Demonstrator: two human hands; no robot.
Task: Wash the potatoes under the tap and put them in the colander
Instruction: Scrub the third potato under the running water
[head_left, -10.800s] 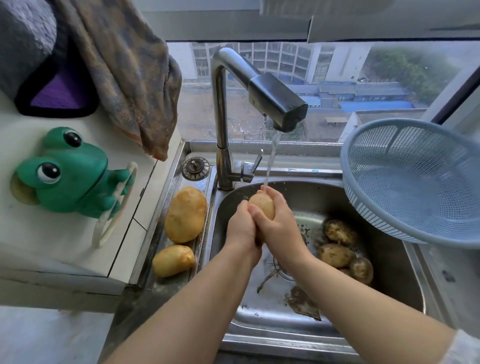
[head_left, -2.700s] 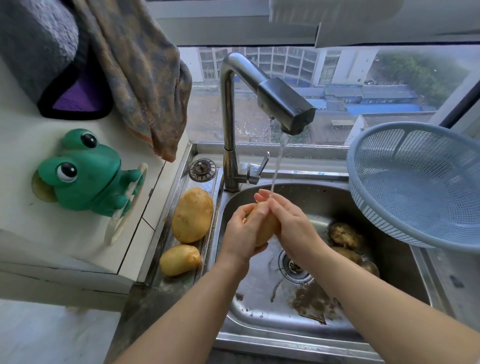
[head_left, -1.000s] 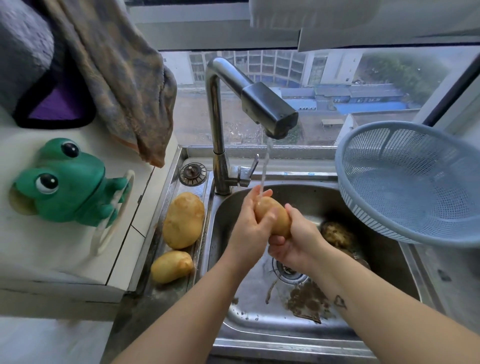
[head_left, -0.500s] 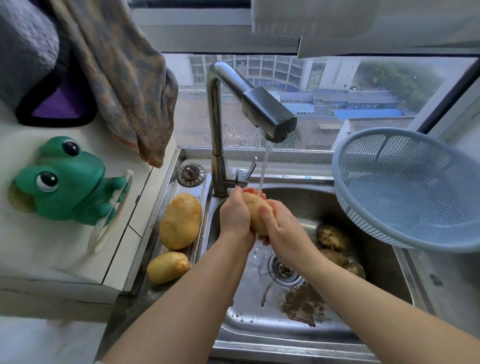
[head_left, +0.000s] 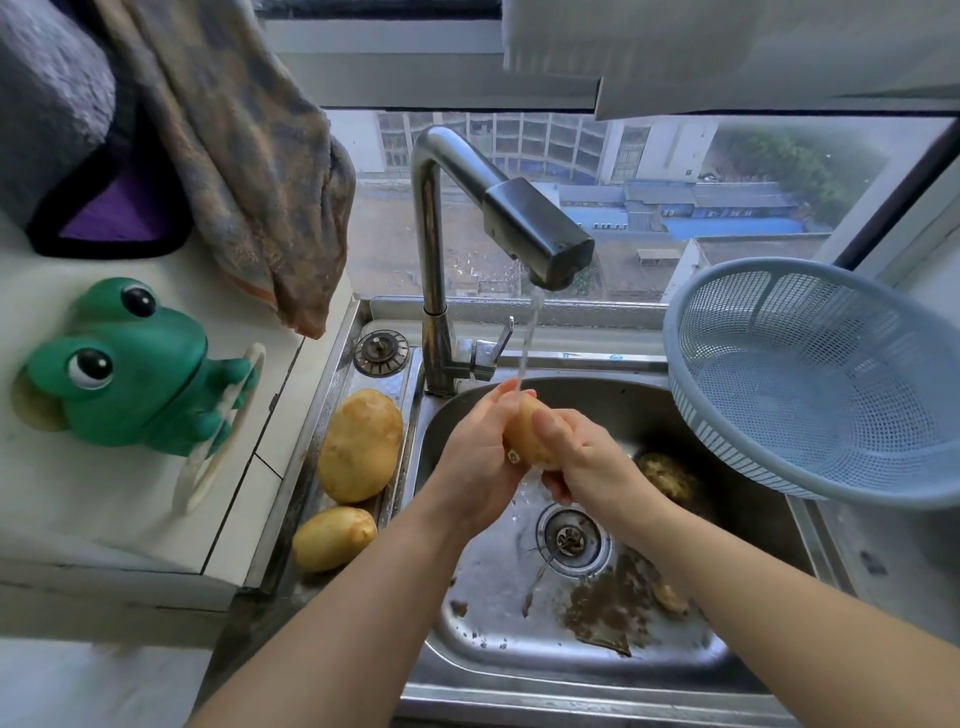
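Left hand (head_left: 480, 460), right hand (head_left: 589, 460), fingers (head_left: 551, 422) curled

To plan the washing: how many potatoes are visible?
5. Yellow potato in left hand and right hand; two clean ones on left ledge; two muddy ones in steel sink. Others may be hidden.

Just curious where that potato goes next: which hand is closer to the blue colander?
Right. The right hand grips the potato left of the colander; the left hand is farther left.
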